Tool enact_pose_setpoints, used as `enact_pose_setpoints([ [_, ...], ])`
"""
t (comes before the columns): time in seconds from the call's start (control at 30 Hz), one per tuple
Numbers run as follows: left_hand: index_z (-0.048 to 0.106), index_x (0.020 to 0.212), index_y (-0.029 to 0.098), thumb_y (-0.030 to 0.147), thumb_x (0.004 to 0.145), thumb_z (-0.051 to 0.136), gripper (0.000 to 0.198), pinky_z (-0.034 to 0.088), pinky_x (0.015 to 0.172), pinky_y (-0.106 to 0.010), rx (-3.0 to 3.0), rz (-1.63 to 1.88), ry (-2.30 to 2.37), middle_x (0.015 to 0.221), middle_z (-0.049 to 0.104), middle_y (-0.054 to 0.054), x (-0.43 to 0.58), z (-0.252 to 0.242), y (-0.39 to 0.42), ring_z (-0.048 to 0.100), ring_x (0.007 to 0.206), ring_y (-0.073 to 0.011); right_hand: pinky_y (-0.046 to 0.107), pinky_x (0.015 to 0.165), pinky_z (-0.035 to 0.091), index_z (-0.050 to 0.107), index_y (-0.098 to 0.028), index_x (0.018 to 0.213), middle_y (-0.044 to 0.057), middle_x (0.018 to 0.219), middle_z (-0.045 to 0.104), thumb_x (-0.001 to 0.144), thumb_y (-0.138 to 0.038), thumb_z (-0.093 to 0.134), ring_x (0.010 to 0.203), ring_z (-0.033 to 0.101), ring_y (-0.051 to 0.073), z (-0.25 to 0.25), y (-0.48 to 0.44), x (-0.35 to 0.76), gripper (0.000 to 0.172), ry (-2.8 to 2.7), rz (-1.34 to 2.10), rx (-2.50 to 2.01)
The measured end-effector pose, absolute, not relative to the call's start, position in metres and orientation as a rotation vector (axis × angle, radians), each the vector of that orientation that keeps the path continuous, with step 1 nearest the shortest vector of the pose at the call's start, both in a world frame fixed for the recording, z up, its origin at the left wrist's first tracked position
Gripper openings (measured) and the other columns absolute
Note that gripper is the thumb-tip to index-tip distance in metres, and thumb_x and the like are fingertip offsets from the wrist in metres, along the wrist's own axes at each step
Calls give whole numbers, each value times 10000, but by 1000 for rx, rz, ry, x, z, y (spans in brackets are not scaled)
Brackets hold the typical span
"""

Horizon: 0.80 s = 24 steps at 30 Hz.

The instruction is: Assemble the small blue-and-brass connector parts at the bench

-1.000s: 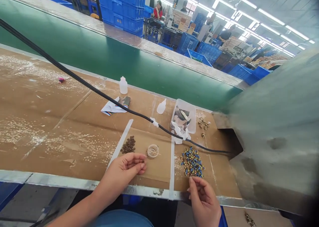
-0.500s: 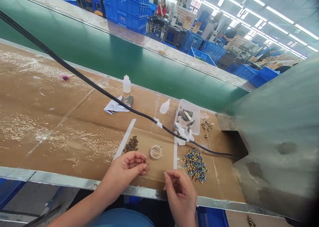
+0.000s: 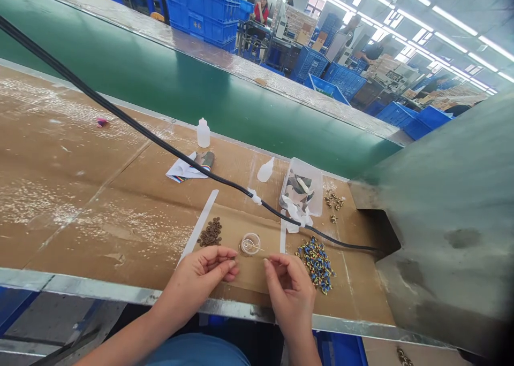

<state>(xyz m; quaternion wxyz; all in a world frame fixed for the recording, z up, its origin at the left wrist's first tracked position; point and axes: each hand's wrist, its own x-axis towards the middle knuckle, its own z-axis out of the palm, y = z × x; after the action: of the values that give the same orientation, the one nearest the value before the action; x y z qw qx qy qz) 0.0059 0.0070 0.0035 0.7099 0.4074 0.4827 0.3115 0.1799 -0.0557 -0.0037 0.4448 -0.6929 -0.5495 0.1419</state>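
Note:
My left hand (image 3: 204, 272) rests on the brown cardboard bench top (image 3: 120, 205) with its fingers curled and pinched on a tiny dark part. My right hand (image 3: 289, 291) is close beside it, fingers pinched on something too small to make out. Just beyond the hands sit a pile of small brown rings (image 3: 210, 232), a small clear round dish (image 3: 249, 244) and a heap of blue and yellow parts (image 3: 316, 256).
A black cable (image 3: 160, 144) crosses the bench diagonally. Two small white bottles (image 3: 203, 133), a clear plastic tray (image 3: 303, 187), folded paper (image 3: 185, 169) and brass bits (image 3: 332, 201) lie further back. A green conveyor belt (image 3: 193, 96) runs behind; a grey machine housing (image 3: 450, 216) stands right.
My right hand has moved left from the blue and yellow heap to meet my left hand, which stayed in place. The view shifted slightly.

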Motion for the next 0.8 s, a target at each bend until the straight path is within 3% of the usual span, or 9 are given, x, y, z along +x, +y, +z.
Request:
enact_pose_setpoints([
  [0.17, 705, 894, 166, 293, 699, 704, 233, 570, 743, -328, 905, 704, 1061, 787, 757, -41, 5, 2, 8, 701, 729, -196, 215, 529, 444, 694, -211, 949, 31, 834, 609, 827, -273, 613, 537, 491, 78, 2, -43, 177, 158, -1401, 285, -1721],
  [0.37, 697, 915, 159, 273, 726, 678, 221, 570, 761, -333, 912, 693, 1062, 806, 762, -44, 4, 2, 7, 705, 750, -198, 209, 564, 442, 709, -226, 899, 28, 822, 604, 848, -260, 597, 660, 556, 107, 4, -36, 174, 128, -1413, 342, -1704],
  [0.8, 700, 924, 158, 274, 709, 683, 245, 578, 753, -333, 907, 684, 1082, 825, 770, -41, 6, 4, 9, 714, 742, -199, 206, 581, 435, 653, -213, 855, 23, 837, 607, 891, -279, 543, 663, 553, 108, 8, -36, 173, 134, -1532, 320, -1725],
])
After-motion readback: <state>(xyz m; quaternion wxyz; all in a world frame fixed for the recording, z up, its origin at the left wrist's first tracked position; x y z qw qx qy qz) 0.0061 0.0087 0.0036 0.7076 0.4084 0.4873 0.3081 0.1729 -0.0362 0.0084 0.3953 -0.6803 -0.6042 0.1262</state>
